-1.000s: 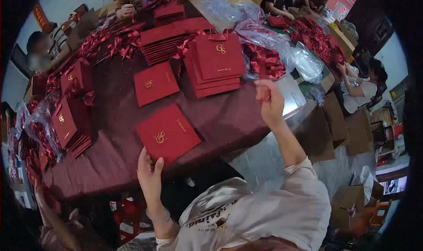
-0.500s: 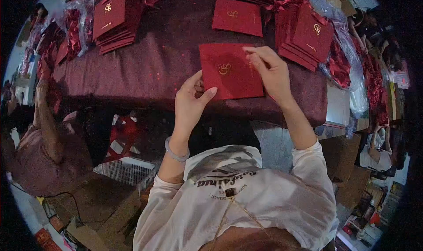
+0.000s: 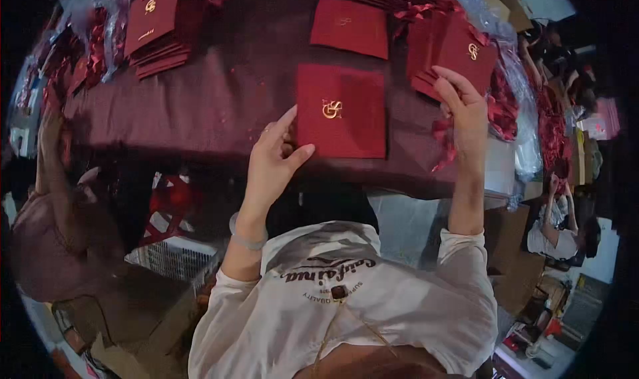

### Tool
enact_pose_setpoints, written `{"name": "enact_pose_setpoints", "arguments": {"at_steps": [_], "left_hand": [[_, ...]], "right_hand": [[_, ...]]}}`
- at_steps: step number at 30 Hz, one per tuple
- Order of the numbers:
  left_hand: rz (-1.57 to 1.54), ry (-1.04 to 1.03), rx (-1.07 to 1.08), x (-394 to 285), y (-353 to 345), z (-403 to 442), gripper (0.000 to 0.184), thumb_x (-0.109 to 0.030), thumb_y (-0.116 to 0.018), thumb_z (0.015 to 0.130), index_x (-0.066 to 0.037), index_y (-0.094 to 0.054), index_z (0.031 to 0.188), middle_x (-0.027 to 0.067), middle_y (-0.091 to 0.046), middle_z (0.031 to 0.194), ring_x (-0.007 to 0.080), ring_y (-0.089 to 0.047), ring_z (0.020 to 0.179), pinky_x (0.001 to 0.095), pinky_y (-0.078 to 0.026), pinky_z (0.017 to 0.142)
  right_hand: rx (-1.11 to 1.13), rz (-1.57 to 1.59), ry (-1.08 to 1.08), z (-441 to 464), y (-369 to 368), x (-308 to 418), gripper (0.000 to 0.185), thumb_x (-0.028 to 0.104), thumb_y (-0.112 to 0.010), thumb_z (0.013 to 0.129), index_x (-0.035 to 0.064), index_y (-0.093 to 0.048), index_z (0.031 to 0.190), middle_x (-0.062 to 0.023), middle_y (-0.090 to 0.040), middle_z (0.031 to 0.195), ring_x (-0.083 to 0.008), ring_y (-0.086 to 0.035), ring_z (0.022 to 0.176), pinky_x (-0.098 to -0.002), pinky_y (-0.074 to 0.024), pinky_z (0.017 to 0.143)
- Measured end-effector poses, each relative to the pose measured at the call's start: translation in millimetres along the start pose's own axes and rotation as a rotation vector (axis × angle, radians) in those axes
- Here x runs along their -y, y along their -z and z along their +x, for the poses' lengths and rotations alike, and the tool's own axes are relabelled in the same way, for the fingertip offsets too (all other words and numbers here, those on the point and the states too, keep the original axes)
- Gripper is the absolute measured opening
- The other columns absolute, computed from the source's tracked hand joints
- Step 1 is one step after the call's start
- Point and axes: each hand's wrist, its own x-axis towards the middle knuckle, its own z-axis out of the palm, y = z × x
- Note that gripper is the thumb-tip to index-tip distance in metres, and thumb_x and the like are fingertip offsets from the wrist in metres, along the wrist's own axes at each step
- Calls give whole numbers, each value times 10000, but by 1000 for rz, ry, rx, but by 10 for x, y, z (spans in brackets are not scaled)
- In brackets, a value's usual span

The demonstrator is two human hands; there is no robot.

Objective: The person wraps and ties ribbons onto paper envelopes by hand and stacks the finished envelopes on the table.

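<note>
A flat red card-like piece [image 3: 356, 116] with a gold monogram lies at the table's front edge before me. My left hand [image 3: 276, 149] is at its left side, thumb over the lower left corner and index finger along the edge; the other fingers are curled and partly hidden. Raised to the right of it, my right hand [image 3: 462, 103] has its fingers drawn together. A red ribbon [image 3: 442, 146] hangs beside that wrist, seemingly from the hand, though the grip itself is blurred. Behind lies another flat red piece [image 3: 349, 29].
Stacks of similar red pieces stand at the right [image 3: 472, 49] and left [image 3: 156, 23]. Clear plastic wrap [image 3: 526, 139] and red ribbons lie along the right side. Other people sit at both sides. A white basket [image 3: 173, 256] is below the table at the left.
My right hand has left the red piece and moved right, with a ribbon now hanging by it. The piece now lies straighter, and my left hand remains at its left edge.
</note>
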Motion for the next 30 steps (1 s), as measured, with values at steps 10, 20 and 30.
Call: {"name": "enact_pose_setpoints", "arguments": {"at_steps": [10, 20, 30], "left_hand": [[-43, 43, -36, 79, 27, 27, 621, -19, -742, 710, -9, -485, 1275, 49, -535, 901, 103, -541, 765, 236, -486, 688], [-11, 2, -23, 119, 7, 25, 617, 43, -727, 718, 31, -463, 1276, 33, -557, 948, 95, -537, 814, 230, -481, 731], [241, -37, -89, -57, 24, -15, 626, -19, -778, 630, -2, -538, 1207, 49, -544, 829, 117, -524, 717, 250, -462, 649]], "right_hand": [[524, -293, 574, -217, -1167, -399, 138, 13, -665, 760, 25, -657, 898, -77, -616, 852, -187, -609, 796, -273, -480, 687], [629, -386, 644, -190, -1120, -398, 141, 70, -624, 776, 34, -637, 912, -110, -571, 870, -279, -597, 824, -357, -489, 702], [647, -815, 976, -306, -1214, -193, 122, 45, -571, 706, 5, -577, 822, -107, -511, 871, -276, -538, 885, -364, -474, 782]]}}
